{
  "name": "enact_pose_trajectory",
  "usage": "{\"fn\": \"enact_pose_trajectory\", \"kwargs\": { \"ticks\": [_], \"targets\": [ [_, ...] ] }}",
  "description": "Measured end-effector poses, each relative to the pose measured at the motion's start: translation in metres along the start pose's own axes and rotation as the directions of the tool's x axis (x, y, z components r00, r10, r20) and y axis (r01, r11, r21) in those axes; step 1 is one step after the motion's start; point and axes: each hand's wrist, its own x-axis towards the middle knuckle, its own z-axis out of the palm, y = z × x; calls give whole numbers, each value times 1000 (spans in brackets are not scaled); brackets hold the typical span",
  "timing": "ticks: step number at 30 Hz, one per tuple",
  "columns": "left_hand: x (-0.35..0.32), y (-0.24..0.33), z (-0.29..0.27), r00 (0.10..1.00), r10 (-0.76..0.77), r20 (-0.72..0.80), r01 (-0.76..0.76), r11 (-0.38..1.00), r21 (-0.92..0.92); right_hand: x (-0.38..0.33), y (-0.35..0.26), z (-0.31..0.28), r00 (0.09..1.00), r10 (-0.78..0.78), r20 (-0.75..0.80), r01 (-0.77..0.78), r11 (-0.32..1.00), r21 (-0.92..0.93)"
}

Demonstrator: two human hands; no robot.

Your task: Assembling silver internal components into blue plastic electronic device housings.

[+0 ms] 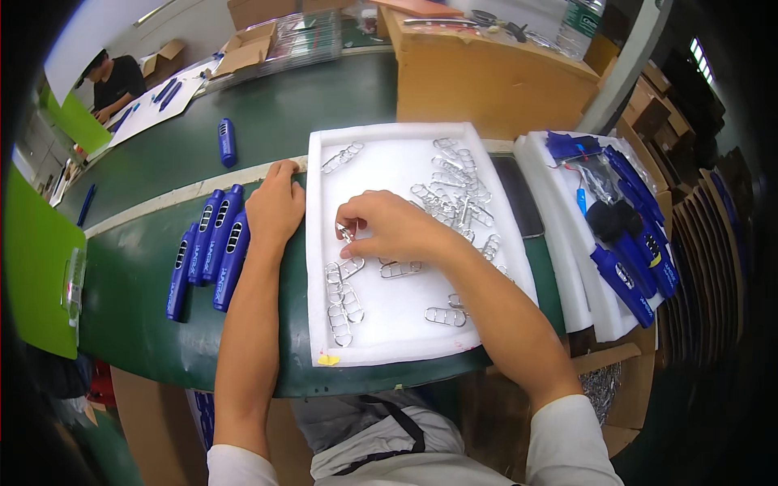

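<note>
My right hand (393, 229) is over the left half of a white foam tray (528, 312), thumb and fingertips pinched on a small silvery oval wire grille (346, 234). Below its fingertips, several similar grilles (335, 304) lie in a loose column along the tray's left side. A larger tangled pile of grilles (454, 190) covers the tray's right side. My left hand (275, 202) rests on the green table just left of the tray, thumb apart from the fingers, with nothing visible in it. Beside that wrist lie several blue tube-shaped housings (212, 239) with slotted oval windows.
Another blue housing (227, 143) lies farther back on the green table (324, 93). Right of the tray are a dark flat phone-like slab (517, 194) and white foam (559, 235) bearing blue parts and wires. A cardboard-coloured box (494, 85) stands behind. A person (117, 81) works at far left.
</note>
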Motion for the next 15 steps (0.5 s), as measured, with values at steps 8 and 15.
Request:
{"fn": "enact_pose_trajectory", "kwargs": {
  "ticks": [8,15],
  "targets": [
    [2,0,-2,999,-4,34,3,1000,14,4,-3,1,997,68,31,-68,997,-23],
    [6,9,-1,1000,-11,29,10,1000,26,0,-3,-2,994,107,5,-107,994,31]
  ]
}}
